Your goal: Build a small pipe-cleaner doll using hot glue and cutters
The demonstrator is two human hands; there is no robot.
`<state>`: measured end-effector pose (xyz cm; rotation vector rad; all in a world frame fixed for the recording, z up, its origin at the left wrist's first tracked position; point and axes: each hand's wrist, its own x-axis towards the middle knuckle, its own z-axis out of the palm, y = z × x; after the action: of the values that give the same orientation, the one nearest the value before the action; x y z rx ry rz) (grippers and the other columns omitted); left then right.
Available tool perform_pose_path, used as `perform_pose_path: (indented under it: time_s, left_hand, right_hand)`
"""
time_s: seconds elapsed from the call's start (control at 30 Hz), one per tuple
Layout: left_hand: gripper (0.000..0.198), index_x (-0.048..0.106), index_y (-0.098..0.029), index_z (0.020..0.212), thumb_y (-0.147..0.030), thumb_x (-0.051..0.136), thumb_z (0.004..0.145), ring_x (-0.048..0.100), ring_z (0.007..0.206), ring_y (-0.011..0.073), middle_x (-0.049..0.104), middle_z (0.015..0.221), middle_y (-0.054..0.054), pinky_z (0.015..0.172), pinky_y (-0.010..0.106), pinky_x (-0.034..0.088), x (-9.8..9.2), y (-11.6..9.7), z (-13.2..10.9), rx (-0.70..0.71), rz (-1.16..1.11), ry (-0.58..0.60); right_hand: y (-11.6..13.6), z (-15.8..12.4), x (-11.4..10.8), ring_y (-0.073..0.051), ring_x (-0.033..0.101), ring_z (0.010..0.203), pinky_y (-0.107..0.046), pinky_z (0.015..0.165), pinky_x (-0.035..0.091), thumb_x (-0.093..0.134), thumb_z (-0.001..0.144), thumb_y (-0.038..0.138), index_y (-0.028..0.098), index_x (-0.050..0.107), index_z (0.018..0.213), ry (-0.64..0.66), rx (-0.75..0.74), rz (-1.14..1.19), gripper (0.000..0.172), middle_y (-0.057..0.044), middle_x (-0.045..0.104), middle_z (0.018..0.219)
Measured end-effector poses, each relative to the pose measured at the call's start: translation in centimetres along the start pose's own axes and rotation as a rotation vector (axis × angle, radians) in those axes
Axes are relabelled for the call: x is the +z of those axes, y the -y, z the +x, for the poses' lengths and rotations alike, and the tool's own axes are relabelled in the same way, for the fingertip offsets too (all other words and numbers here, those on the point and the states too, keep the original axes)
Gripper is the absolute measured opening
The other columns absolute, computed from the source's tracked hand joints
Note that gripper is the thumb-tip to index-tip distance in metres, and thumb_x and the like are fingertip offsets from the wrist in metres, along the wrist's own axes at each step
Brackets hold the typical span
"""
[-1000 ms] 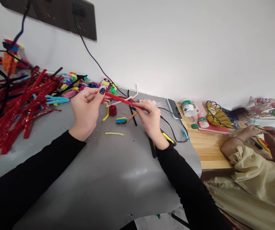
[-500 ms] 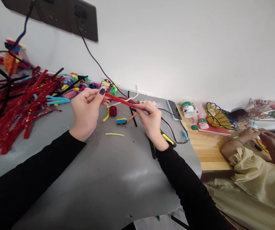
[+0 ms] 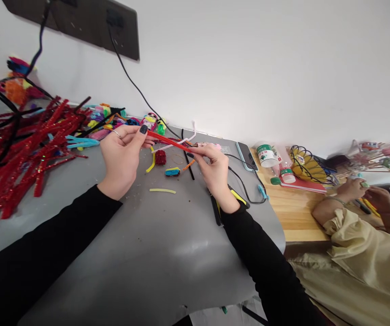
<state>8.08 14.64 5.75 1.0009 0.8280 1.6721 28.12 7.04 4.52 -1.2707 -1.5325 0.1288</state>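
Observation:
Red pipe cleaners (image 3: 167, 141) stretch between my two hands above the grey mat. My left hand (image 3: 122, 156) pinches their left end between thumb and fingers. At the other end, my right hand (image 3: 215, 172) is closed on them. Below them lie a dark red fuzzy block (image 3: 160, 157), a small blue and yellow fuzzy piece (image 3: 172, 172) and a short pale yellow strip (image 3: 162, 190). A bent yellow pipe cleaner (image 3: 151, 163) is near my left fingers. Yellow and black pliers (image 3: 238, 198) lie partly hidden under my right wrist.
A large heap of red glittery pipe cleaners (image 3: 41, 154) covers the left side. Small colourful fuzzy figures (image 3: 150, 120) line the wall. A phone (image 3: 247, 156), black cable (image 3: 242, 185) and plastic bottles (image 3: 267, 156) are at right. A co-worker's hands (image 3: 354, 189) work beyond.
My hands and the red pipe cleaners stay almost in place; the strands look slightly more spread apart. The co-worker's hands have shifted slightly.

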Motion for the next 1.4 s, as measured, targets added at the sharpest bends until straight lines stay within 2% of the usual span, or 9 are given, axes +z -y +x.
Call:
perform_pose_path:
  time_s: [0.27, 0.4, 0.6, 0.67, 0.77, 0.9, 1.07, 1.27, 1.4]
  left_hand:
    - [0.013, 0.072, -0.018, 0.076, -0.011, 0.082, 0.079, 0.066, 0.055, 0.0125, 0.071, 0.065, -0.002, 0.064, 0.028, 0.06, 0.2, 0.1, 0.4, -0.17, -0.041, -0.022]
    - [0.017, 0.075, -0.02, 0.084, -0.019, 0.091, 0.079, 0.072, 0.074, 0.0138, 0.075, 0.081, 0.002, 0.073, 0.028, 0.06, -0.2, 0.6, 0.6, -0.176, -0.163, 0.135]
    - [0.039, 0.084, -0.021, 0.101, -0.032, 0.103, 0.069, 0.068, 0.084, 0.0148, 0.076, 0.096, 0.004, 0.08, 0.031, 0.059, -0.5, 1.0, 0.3, -0.214, -0.207, 0.386]
    - [0.042, 0.085, -0.023, 0.097, -0.038, 0.106, 0.063, 0.068, 0.088, 0.0164, 0.076, 0.095, 0.004, 0.083, 0.032, 0.059, -0.4, 0.7, 0.1, -0.215, -0.214, 0.423]
    - [0.043, 0.084, -0.022, 0.084, -0.042, 0.108, 0.055, 0.067, 0.086, 0.0173, 0.076, 0.089, 0.004, 0.084, 0.034, 0.059, -0.2, 0.5, 0.0, -0.204, -0.195, 0.421]
    - [0.044, 0.081, -0.023, 0.077, -0.043, 0.108, 0.049, 0.064, 0.075, 0.0155, 0.073, 0.079, 0.002, 0.073, 0.031, 0.055, -0.2, 0.8, 0.2, -0.154, -0.095, 0.313]
    - [0.043, 0.075, -0.022, 0.07, -0.047, 0.106, 0.054, 0.062, 0.066, 0.0167, 0.07, 0.068, 0.001, 0.063, 0.031, 0.052, -0.5, 0.8, 0.0, -0.065, 0.049, 0.259]
    - [0.035, 0.074, -0.022, 0.074, -0.049, 0.096, 0.071, 0.068, 0.058, 0.0215, 0.071, 0.064, 0.005, 0.058, 0.033, 0.056, -0.5, 0.1, -1.0, -0.068, 0.284, 0.476]
    - [0.032, 0.071, -0.023, 0.071, -0.048, 0.089, 0.079, 0.068, 0.055, 0.0204, 0.072, 0.062, 0.005, 0.054, 0.03, 0.055, -0.6, 0.4, -1.3, -0.06, 0.296, 0.47]
  right_hand:
    - [0.0, 0.1, -0.2, -0.021, 0.073, 0.093, -0.038, 0.088, 0.055, 0.068, 0.098, 0.019, 0.029, 0.084, 0.092, -0.032, 0.035, 0.008, 0.02, -0.001, 0.078, 0.086]
    - [0.2, 0.1, -0.3, -0.021, 0.072, 0.093, -0.039, 0.088, 0.055, 0.069, 0.096, 0.018, 0.029, 0.084, 0.092, -0.032, 0.051, 0.046, 0.019, -0.001, 0.079, 0.087]
    - [0.1, 0.2, -0.1, -0.02, 0.07, 0.092, -0.038, 0.088, 0.057, 0.07, 0.095, 0.02, 0.027, 0.083, 0.095, 0.046, 0.088, 0.13, 0.016, -0.002, 0.079, 0.091]
    - [0.0, 0.2, 0.0, -0.019, 0.069, 0.09, -0.036, 0.084, 0.058, 0.071, 0.094, 0.022, 0.027, 0.083, 0.095, 0.062, 0.087, 0.196, 0.013, -0.002, 0.078, 0.09]
    - [-0.1, 0.1, 0.1, -0.018, 0.07, 0.089, -0.034, 0.082, 0.059, 0.074, 0.093, 0.023, 0.026, 0.083, 0.095, 0.058, 0.112, 0.288, 0.01, -0.003, 0.08, 0.094]
    - [-0.1, 0.1, 0.1, -0.018, 0.072, 0.089, -0.034, 0.081, 0.061, 0.074, 0.093, 0.028, 0.024, 0.082, 0.097, 0.079, 0.137, 0.284, 0.01, -0.004, 0.08, 0.094]
    - [0.3, 0.0, 0.1, -0.017, 0.072, 0.087, -0.032, 0.078, 0.061, 0.069, 0.098, 0.031, 0.024, 0.08, 0.111, 0.22, 0.14, 0.147, 0.018, -0.004, 0.08, 0.098]
    - [0.6, -0.5, 0.4, -0.017, 0.074, 0.086, -0.031, 0.078, 0.061, 0.062, 0.1, 0.024, 0.023, 0.076, 0.124, 0.375, 0.103, 0.154, 0.028, -0.006, 0.081, 0.104]
    - [0.5, -0.4, 0.4, -0.018, 0.072, 0.085, -0.031, 0.077, 0.058, 0.053, 0.104, 0.023, 0.023, 0.079, 0.117, 0.379, 0.077, 0.085, 0.028, -0.006, 0.081, 0.102]
